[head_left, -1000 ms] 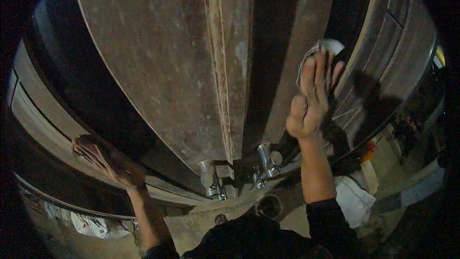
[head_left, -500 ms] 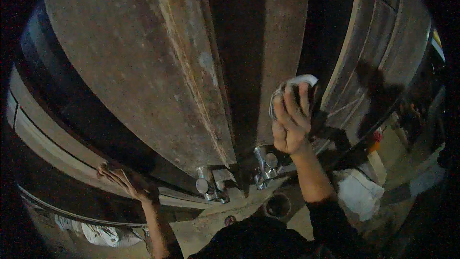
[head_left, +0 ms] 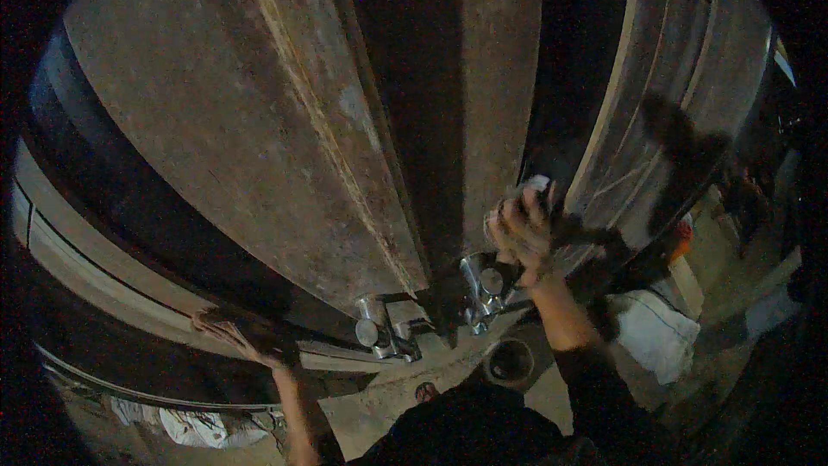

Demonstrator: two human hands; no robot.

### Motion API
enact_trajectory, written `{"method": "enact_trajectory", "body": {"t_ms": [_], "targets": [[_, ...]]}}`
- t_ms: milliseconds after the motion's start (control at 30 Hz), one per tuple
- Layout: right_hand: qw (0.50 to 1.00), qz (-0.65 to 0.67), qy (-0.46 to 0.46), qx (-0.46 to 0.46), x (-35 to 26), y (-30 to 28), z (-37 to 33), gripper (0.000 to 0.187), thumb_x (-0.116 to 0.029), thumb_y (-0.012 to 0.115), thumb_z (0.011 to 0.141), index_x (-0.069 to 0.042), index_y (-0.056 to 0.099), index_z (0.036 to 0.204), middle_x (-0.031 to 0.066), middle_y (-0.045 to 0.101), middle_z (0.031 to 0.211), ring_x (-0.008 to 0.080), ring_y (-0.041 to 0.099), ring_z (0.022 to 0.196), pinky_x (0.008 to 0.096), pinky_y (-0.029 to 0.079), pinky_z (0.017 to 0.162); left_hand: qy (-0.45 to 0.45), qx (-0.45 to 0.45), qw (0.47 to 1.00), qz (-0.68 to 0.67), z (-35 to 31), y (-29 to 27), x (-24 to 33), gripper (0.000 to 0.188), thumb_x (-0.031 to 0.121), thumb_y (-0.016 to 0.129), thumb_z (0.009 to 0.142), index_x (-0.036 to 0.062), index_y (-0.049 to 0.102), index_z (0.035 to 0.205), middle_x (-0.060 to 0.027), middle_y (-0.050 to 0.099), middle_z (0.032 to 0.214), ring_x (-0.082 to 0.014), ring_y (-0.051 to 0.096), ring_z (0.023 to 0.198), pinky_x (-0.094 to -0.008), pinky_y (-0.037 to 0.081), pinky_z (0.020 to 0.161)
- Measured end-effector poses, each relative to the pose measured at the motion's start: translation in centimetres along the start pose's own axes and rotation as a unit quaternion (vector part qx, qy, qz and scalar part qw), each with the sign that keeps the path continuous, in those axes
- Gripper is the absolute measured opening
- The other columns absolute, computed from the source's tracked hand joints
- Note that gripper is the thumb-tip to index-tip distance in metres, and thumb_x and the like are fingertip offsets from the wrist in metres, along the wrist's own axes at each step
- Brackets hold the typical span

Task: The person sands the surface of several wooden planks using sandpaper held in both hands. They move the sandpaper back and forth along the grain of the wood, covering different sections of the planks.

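A long brown panel [head_left: 207, 121] spreads before me, with a pale ridge running down it and dark gaps beside it. My right hand [head_left: 523, 233] lies on the narrow brown strip [head_left: 493, 60] right of the middle, fingers bent over a whitish pad [head_left: 538, 182]. Only the pad's edge shows past the fingertips; whether it is cloth or paper I cannot tell. My left hand [head_left: 231, 334] rests with fingers stretched out and nothing in them on the edge of the pale lower-left frame [head_left: 112, 272].
Two shiny metal fittings [head_left: 368, 333] [head_left: 490, 280] stand at the near ends of the panels. Close to my body is a round dark-mouthed container [head_left: 507, 362]. White sacks [head_left: 651, 336] [head_left: 203, 427] lie at right and lower left, and an orange-red thing [head_left: 682, 240] sits at the right.
My right hand has slid down the strip toward me with the pad, blurring slightly. My left hand appears a little lower and further right, as the whole view has shifted slightly.
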State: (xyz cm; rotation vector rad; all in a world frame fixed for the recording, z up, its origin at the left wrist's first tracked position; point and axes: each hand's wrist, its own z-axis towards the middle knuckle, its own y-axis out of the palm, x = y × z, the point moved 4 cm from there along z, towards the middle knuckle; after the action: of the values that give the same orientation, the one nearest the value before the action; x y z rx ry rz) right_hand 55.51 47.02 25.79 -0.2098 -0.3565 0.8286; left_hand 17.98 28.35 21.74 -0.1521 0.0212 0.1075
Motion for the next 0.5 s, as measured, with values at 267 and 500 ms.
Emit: {"method": "enact_trajectory", "body": {"t_ms": [267, 500], "targets": [[0.999, 0.01, 0.052, 0.01, 0.6, 0.9, -0.7, 0.036, -0.053, 0.05, 0.091, -0.022, 0.067, 0.096, 0.0053, 0.061, 0.101, 0.0318, 0.049, 0.116, 0.0582, 0.015, 0.116, -0.049, -0.037, 0.998, -0.012, -4.5, -0.4, -3.2, 0.054, 0.041, 0.029, 0.103, 0.0136, 0.032, 0.15, -0.022, 0.015, 0.159, -0.0468, 0.013, 0.145, -0.0626, 0.009, 0.116], [0.999, 0.032, 0.011, 0.012, -1.5, 0.5, -2.2, 0.039, -0.056, 0.051, 0.088, -0.022, 0.066, 0.1, 0.0007, 0.061, 0.101, 0.031, 0.047, 0.126, 0.0616, 0.017, 0.114, -0.046, -0.053, 0.995, -0.069, -4.9, -0.6, 0.1, 0.056, 0.037, 0.033, 0.102, 0.0065, 0.032, 0.149, -0.0241, 0.016, 0.158, -0.0477, 0.013, 0.145, -0.0618, 0.01, 0.116]]}}
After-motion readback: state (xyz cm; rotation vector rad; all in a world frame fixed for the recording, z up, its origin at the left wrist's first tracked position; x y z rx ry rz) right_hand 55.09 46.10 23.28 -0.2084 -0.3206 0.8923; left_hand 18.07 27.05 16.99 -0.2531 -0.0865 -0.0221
